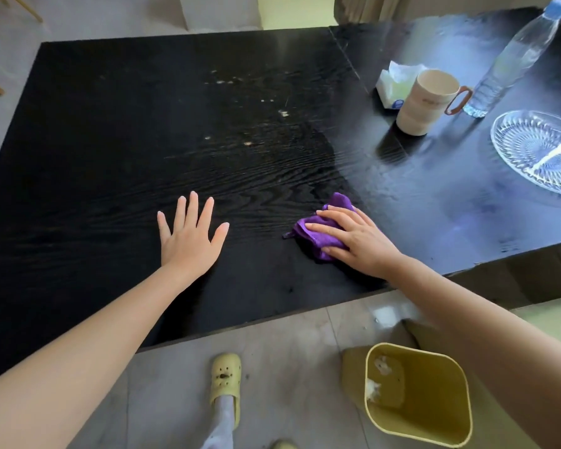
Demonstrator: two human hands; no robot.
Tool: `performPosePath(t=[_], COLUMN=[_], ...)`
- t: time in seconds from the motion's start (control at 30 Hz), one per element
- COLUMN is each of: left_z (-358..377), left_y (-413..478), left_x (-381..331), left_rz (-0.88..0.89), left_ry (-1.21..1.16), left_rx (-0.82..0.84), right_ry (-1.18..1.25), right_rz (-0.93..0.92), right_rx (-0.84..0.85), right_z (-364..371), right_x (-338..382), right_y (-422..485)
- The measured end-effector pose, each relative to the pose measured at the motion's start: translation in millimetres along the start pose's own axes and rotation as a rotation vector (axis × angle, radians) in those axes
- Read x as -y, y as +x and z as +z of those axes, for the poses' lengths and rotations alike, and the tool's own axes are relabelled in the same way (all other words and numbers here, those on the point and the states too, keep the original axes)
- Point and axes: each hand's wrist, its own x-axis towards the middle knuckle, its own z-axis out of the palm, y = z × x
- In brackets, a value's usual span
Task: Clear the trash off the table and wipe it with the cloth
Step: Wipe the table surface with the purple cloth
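Glass dish (499,131) cut off right, cloth (314,241) partly under right hand (360,244)

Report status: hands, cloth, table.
Left hand open, flat on table. Right hand presses purple cloth. Crumbs mid-table unwiped; mug, bottle, dish at right.

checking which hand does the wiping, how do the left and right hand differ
The left hand lies flat on the black wooden table, fingers spread, holding nothing; the right hand presses down on the crumpled purple cloth, fingers together. Left hand fingers point forward; right hand fingers point leftward. Both are palm down.
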Motion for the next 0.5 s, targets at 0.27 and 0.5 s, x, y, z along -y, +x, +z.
performPosePath(t=[0.27, 0.5], left_z=[-5, -3], left_y=[48, 88], left_x=[-40, -48], left_rz=[0.113, 0.147], left_ry=[-0.034, -0.002], left_rx=[0.008, -0.025], right_ry=[-0.002, -0.001], right_rz=[0.171, 0.307], right_rx=[-0.063, -0.175], right_z=[-4, -9], right_x=[-30, -54], right_y=[58, 121])
